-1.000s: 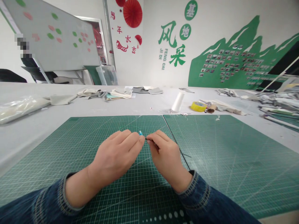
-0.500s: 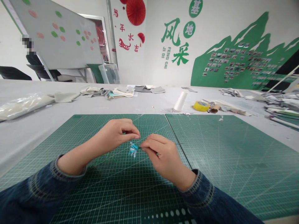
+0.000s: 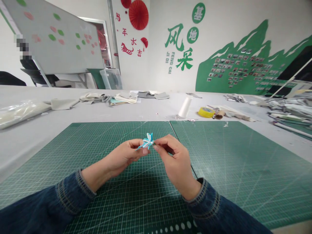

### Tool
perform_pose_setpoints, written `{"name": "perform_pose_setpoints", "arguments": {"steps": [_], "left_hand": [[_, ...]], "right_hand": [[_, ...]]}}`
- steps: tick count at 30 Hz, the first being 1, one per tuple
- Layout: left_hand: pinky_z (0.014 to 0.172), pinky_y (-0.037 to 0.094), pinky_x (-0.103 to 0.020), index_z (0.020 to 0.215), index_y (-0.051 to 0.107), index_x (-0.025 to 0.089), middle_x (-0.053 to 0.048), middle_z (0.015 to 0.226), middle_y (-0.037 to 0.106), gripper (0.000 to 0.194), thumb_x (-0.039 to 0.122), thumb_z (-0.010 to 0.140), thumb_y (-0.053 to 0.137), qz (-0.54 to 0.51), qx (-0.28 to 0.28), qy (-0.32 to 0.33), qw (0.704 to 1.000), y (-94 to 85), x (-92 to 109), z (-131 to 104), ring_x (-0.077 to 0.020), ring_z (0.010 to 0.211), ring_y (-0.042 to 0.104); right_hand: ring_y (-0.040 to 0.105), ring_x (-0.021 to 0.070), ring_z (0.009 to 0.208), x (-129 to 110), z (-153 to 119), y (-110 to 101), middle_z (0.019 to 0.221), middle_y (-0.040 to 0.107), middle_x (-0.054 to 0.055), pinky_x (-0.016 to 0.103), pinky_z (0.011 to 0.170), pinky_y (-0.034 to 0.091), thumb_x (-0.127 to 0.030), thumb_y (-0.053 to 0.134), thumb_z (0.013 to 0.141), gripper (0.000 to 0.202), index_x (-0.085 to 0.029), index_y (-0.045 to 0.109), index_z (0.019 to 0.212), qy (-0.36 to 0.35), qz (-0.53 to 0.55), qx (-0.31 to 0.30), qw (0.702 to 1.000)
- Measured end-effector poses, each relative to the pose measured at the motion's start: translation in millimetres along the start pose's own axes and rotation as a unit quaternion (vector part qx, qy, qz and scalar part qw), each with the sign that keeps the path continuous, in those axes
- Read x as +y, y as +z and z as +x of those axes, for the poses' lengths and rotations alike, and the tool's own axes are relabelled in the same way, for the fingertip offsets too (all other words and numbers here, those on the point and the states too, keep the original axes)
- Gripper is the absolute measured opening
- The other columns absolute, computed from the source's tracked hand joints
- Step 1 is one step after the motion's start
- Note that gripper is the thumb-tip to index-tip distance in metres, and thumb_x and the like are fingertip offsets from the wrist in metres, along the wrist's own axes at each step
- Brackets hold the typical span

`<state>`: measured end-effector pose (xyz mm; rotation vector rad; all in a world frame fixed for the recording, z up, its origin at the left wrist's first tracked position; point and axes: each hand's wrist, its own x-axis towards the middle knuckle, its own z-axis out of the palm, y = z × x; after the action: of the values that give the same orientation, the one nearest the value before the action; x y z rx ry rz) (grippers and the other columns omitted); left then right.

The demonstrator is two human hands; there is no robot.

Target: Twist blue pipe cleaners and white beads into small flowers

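Note:
Between my hands is a small light-blue flower ornament with narrow petals and rows of white or shiny beads. My left hand pinches its petals from the left, thumb in front. From the other side, my right hand closes thumb and forefinger on the ornament's base, where a short dark stem partly shows. Both hands are above a green gridded cutting mat. Some of the petals are hidden behind my left fingers.
A white thread cone, a yellow tape roll and a cardboard tube stand beyond the mats. Fabric pieces lie along the back. A plastic-wrapped bundle is at left, and a second mat at right. A person sits far left.
The flower ornament has been lifted and turned, its beaded petals now facing up and toward me. My left hand has come from above it to take hold of the petals.

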<state>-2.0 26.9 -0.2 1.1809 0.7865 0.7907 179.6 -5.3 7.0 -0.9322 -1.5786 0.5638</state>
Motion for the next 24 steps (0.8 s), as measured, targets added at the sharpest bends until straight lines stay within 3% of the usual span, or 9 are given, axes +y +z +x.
{"name": "perform_pose_setpoints", "arguments": {"steps": [2, 5, 10, 12, 14, 17, 21, 24], "left_hand": [[0.051, 0.02, -0.022, 0.075, 0.06, 0.016, 0.006, 0.064, 0.044, 0.023, 0.031, 0.075, 0.078, -0.024, 0.004, 0.001, 1.0, 6.5, -4.6, -0.3, -0.0066, 0.055, 0.028], [0.054, 0.027, -0.022, 0.074, 0.063, 0.017, 0.004, 0.069, 0.055, 0.02, 0.03, 0.073, 0.079, -0.017, 0.054, 0.023, 0.998, 15.5, -10.0, -1.2, -0.0071, 0.058, 0.037], [0.077, 0.044, -0.029, 0.078, 0.073, 0.02, -0.001, 0.083, 0.071, 0.01, 0.029, 0.078, 0.074, 0.169, 0.126, 0.083, 0.974, 26.2, -6.9, -7.5, -0.0155, 0.082, 0.06], [0.076, 0.045, -0.03, 0.078, 0.073, 0.021, 0.0, 0.081, 0.072, 0.008, 0.028, 0.081, 0.07, 0.26, 0.142, 0.113, 0.948, 28.4, -3.8, -11.3, -0.0164, 0.08, 0.062], [0.069, 0.045, -0.028, 0.079, 0.073, 0.022, 0.001, 0.079, 0.071, 0.008, 0.026, 0.084, 0.067, 0.353, 0.157, 0.161, 0.908, 29.2, -2.1, -15.1, -0.0151, 0.075, 0.062], [0.064, 0.043, -0.026, 0.086, 0.072, 0.024, 0.002, 0.074, 0.066, 0.01, 0.023, 0.089, 0.063, 0.474, 0.172, 0.26, 0.824, 28.5, -1.6, -20.2, -0.0127, 0.068, 0.058], [0.065, 0.044, -0.027, 0.094, 0.07, 0.019, -0.001, 0.073, 0.063, 0.013, 0.021, 0.093, 0.058, 0.595, 0.187, 0.391, 0.677, 26.1, 4.2, -25.7, -0.0142, 0.069, 0.057], [0.065, 0.044, -0.029, 0.096, 0.07, 0.017, -0.002, 0.074, 0.063, 0.013, 0.019, 0.094, 0.057, 0.671, 0.191, 0.432, 0.573, 24.2, 14.6, -28.9, -0.0158, 0.069, 0.056]], "right_hand": [[0.056, 0.0133, 0.071, 1.0, 0.5, 0.5, 0.077, 0.061, -0.002, 0.028, 0.064, 0.043, -0.011, 0.063, 0.086, 0.012, -0.021, 0.068, 0.083, 0.018, 0.003, 0.016, 1.0], [0.057, 0.0136, 0.071, 2.7, 1.4, 0.7, 0.075, 0.061, -0.002, 0.029, 0.065, 0.044, -0.011, 0.064, 0.085, 0.012, -0.021, 0.069, 0.081, 0.046, -0.006, 0.037, 0.998], [0.058, 0.0143, 0.07, 7.7, 4.1, -0.3, 0.074, 0.062, -0.001, 0.029, 0.064, 0.044, -0.012, 0.064, 0.084, 0.011, -0.02, 0.067, 0.079, 0.06, -0.058, 0.073, 0.994], [0.057, 0.0141, 0.069, 9.6, 4.3, -0.6, 0.074, 0.061, -0.001, 0.028, 0.063, 0.043, -0.01, 0.063, 0.084, 0.012, -0.02, 0.067, 0.078, 0.042, -0.093, 0.076, 0.992], [0.056, 0.0138, 0.068, 10.9, 3.4, -0.9, 0.074, 0.06, -0.002, 0.028, 0.062, 0.041, -0.008, 0.062, 0.084, 0.014, -0.02, 0.066, 0.079, 0.02, -0.132, 0.067, 0.989], [0.055, 0.0138, 0.07, 11.5, 1.1, -0.9, 0.076, 0.059, -0.001, 0.028, 0.064, 0.041, -0.005, 0.06, 0.085, 0.016, -0.019, 0.065, 0.081, -0.013, -0.169, 0.052, 0.984], [0.058, 0.0146, 0.074, 9.9, -2.4, -0.5, 0.081, 0.061, 0.001, 0.028, 0.07, 0.044, -0.009, 0.055, 0.091, 0.016, -0.02, 0.066, 0.086, -0.049, -0.197, 0.021, 0.979], [0.059, 0.0158, 0.076, 8.6, -5.0, -0.1, 0.084, 0.063, 0.003, 0.029, 0.072, 0.045, -0.014, 0.05, 0.095, 0.018, -0.019, 0.067, 0.091, -0.074, -0.232, -0.014, 0.97]]}}
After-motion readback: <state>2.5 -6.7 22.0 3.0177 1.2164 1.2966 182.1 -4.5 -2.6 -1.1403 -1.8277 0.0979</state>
